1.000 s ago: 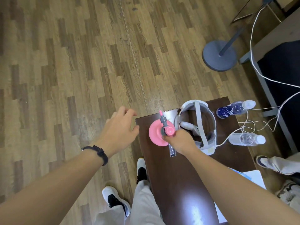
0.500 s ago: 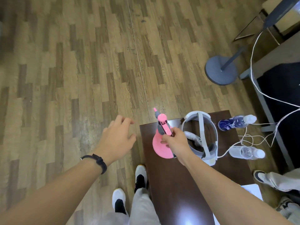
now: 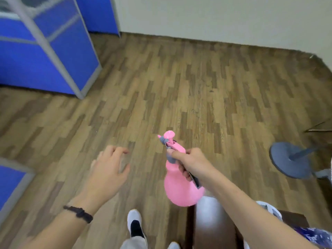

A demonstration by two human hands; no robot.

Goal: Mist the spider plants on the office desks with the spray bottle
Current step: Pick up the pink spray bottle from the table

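A pink spray bottle (image 3: 177,187) with a grey nozzle hangs in the air over the wooden floor, tilted with its nozzle pointing up and away. My right hand (image 3: 192,163) grips its neck and trigger. My left hand (image 3: 107,169) floats to the left of the bottle, fingers spread, holding nothing; a dark band circles that wrist. No spider plant is in view.
Blue office partitions (image 3: 48,51) stand at the upper left, another (image 3: 9,186) at the left edge. A round grey stand base (image 3: 287,162) sits on the floor at right. The dark brown table (image 3: 213,227) lies below the bottle. My shoes (image 3: 134,223) show at the bottom.
My right hand has lifted the spray bottle off the brown table. The view has swung up from the table toward the floor, wall and blue partitions.
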